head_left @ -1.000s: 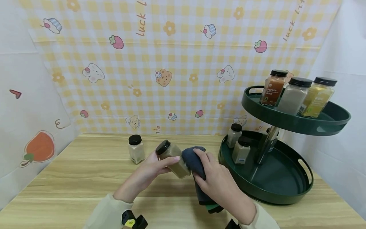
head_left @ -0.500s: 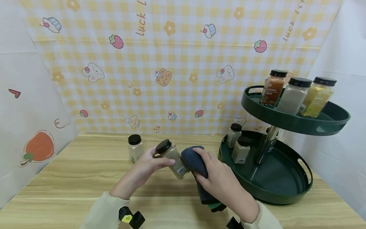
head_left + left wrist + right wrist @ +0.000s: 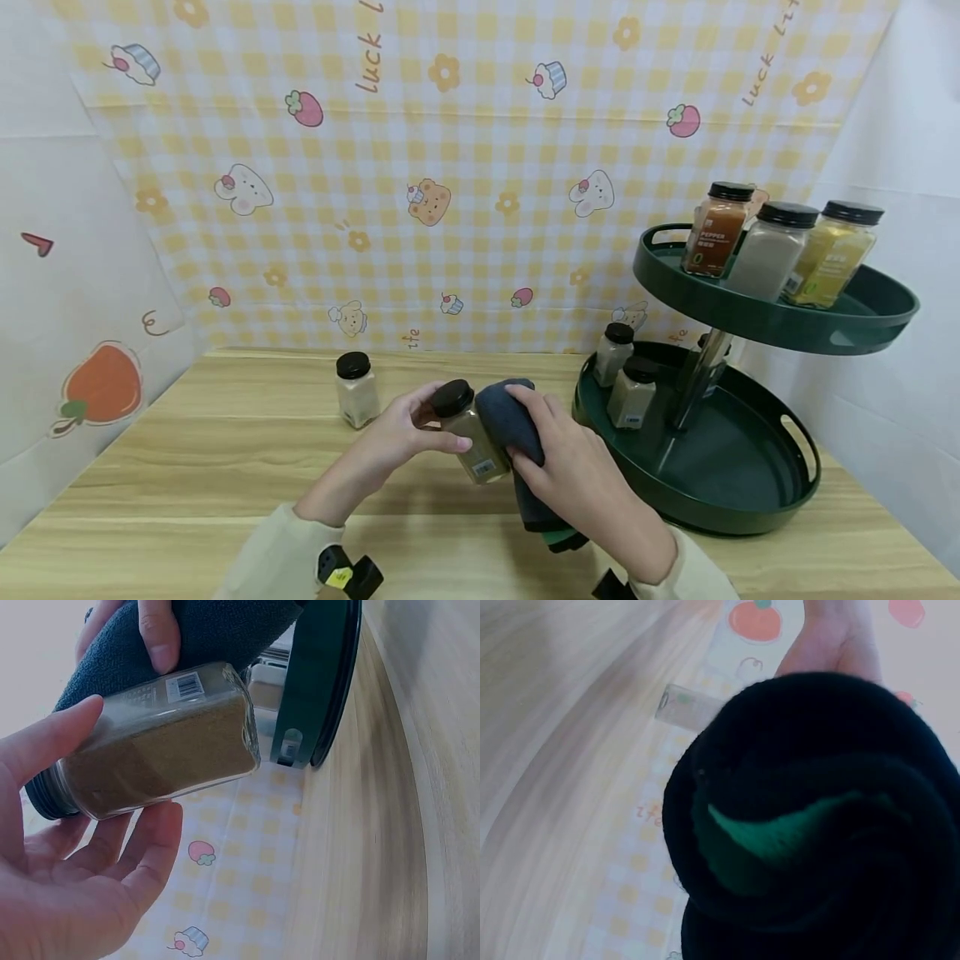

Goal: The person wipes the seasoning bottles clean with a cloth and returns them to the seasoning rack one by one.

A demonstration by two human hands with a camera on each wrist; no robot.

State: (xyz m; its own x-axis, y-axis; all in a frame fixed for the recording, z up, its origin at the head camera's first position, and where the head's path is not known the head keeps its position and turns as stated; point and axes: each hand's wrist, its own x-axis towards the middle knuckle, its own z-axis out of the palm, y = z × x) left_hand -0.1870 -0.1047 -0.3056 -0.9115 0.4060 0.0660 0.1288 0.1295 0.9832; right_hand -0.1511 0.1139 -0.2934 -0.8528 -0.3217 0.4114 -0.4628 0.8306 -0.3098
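My left hand point(image 3: 397, 440) holds a glass spice jar point(image 3: 477, 446) with a black lid, tilted, thumb on one side and fingers on the other. In the left wrist view the jar point(image 3: 169, 746) is largely filled with brown powder and carries a barcode label. My right hand point(image 3: 562, 450) grips a folded dark blue cloth point(image 3: 510, 421) with a green underside, pressed against the side of the jar. The rolled cloth point(image 3: 817, 825) fills most of the right wrist view and hides the jar there.
A second black-lidded jar point(image 3: 357, 396) stands on the wooden table point(image 3: 225, 467) to the left. On the right is a green two-tier rack point(image 3: 750, 521); several jars, including a red-brown pepper jar point(image 3: 717, 237), stand on its upper tray, and small jars point(image 3: 632, 400) on the lower.
The held jar has shifted slightly right and down and has turned more upright, its barcode label now showing. The cloth stays against it, with the right hand nearly in place.
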